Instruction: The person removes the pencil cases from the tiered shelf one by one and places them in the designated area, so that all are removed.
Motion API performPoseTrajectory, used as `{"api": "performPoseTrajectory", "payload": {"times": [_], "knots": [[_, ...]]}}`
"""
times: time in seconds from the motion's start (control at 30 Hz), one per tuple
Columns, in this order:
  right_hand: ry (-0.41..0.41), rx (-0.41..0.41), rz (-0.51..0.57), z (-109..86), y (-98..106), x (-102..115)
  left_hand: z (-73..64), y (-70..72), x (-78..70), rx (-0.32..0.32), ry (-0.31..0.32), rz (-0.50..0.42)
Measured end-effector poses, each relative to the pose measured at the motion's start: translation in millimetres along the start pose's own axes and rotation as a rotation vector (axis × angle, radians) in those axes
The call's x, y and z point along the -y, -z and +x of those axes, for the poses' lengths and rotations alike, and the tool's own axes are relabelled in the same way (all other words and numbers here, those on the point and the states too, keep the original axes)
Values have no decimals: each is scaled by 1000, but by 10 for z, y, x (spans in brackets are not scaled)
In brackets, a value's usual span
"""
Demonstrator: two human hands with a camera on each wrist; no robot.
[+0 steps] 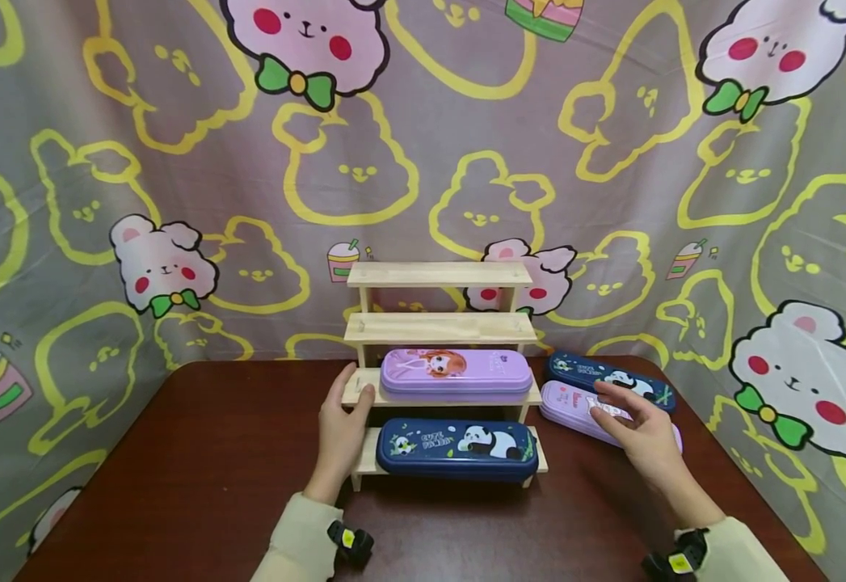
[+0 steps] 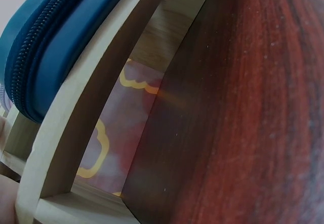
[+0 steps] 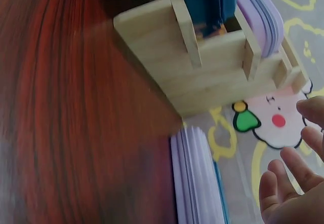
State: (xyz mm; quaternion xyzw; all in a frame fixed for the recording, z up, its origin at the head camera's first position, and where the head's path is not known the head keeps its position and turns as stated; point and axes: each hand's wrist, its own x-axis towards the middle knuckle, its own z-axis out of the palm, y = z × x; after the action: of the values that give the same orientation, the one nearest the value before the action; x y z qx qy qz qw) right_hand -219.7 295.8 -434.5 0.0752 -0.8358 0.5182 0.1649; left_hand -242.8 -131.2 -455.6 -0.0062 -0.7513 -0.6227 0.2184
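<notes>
A stepped wooden display rack (image 1: 440, 326) stands on the table. On its lowest step lies a dark blue pencil case (image 1: 423, 461) with a panda picture; the step above bears a purple pencil case (image 1: 408, 383) with a girl's picture. My left hand (image 1: 341, 435) holds the rack's left end at the second step, thumb at the front. To the right of the rack, my right hand (image 1: 644, 436) hovers with loosely bent, parted fingers over a light purple pencil case (image 1: 566, 404), holding nothing. Behind that lies another dark blue panda pencil case (image 1: 571, 365).
The dark red wooden table (image 1: 197, 477) extends around the rack. A patterned cloth (image 1: 423, 145) hangs behind and along the sides. Two upper boards (image 1: 440, 275) of the rack show bare wood.
</notes>
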Motion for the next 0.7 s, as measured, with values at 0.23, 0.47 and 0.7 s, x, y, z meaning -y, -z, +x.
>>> {"api": "performPoseTrajectory", "payload": {"times": [0.23, 0.47, 0.7], "knots": [[52, 45, 66, 60, -162, 127, 13, -6, 17, -4, -9, 10], [91, 89, 62, 135, -281, 230, 20, -2, 18, 0, 0, 11], [142, 158, 31, 171, -400, 347, 2, -7, 14, -4, -2, -30]]}}
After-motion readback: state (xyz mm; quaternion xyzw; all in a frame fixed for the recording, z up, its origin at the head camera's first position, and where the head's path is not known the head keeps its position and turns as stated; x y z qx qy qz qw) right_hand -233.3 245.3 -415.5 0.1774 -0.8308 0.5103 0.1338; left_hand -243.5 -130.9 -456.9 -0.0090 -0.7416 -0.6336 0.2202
